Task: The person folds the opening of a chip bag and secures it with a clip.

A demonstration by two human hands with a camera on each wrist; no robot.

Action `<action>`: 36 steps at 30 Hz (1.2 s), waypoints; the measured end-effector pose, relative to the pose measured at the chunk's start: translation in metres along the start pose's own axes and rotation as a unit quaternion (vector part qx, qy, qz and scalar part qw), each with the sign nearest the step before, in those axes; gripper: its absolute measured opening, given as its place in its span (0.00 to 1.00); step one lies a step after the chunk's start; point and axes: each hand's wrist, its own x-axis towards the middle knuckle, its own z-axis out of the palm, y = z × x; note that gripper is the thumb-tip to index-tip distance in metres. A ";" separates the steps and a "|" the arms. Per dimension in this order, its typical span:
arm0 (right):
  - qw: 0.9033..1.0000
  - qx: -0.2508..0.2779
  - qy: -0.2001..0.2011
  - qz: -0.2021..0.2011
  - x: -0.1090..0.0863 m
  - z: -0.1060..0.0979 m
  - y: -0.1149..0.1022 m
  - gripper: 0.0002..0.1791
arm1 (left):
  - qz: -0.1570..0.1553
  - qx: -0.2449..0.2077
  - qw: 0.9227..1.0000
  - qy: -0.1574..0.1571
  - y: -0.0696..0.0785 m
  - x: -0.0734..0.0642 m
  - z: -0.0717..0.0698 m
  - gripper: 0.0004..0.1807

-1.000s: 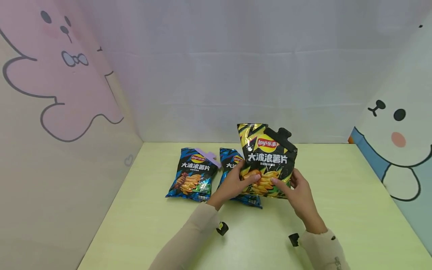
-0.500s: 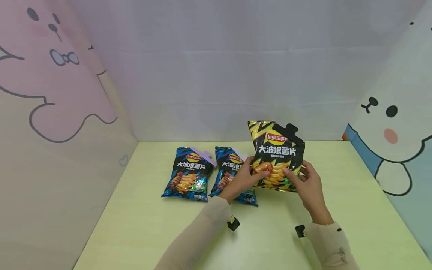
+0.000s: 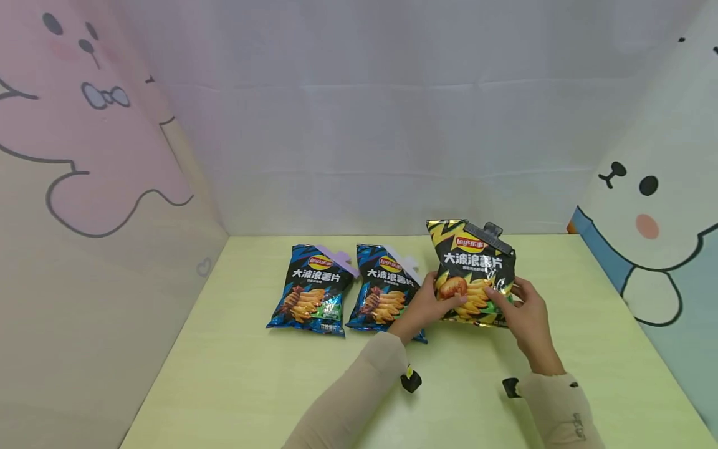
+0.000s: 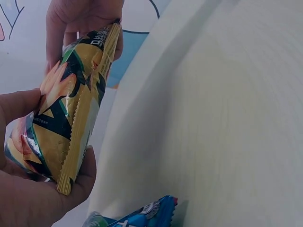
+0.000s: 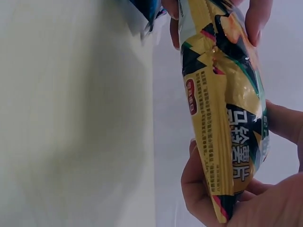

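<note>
A black and yellow bag of potato chips is held up over the table, its front facing me. A black bag clip sits slantwise across its upper right corner. My left hand grips the lower left side, thumb on the front and fingers behind. On the lower right side my right hand does the same. In the left wrist view, the gold bottom seam of the chip bag shows between both hands. The right wrist view has that chip bag close over the pale tabletop.
Two blue chip bags lie side by side on the pale yellow table, left of the held one. Each has a purple clip on its upper right corner. My left forearm overlaps the nearer blue bag. A white curtain closes the back.
Both hands have carried the black and yellow chip bag to the right, and in the last half second lower towards the table. The blue bags stay put on the table.
</note>
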 end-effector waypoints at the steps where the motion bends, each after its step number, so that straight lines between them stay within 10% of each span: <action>1: 1.000 -0.002 -0.002 0.002 0.001 0.001 0.002 0.46 | -0.003 0.002 1.000 0.006 -0.002 0.000 0.002 0.44; 16: 0.998 -0.023 -0.038 0.040 0.009 0.004 0.028 0.49 | -0.009 0.068 0.998 0.010 -0.027 0.004 0.017 0.43; 36: 0.996 -0.082 -0.021 0.031 0.017 -0.001 0.042 0.46 | -0.012 0.094 0.995 -0.018 -0.020 -0.004 0.021 0.53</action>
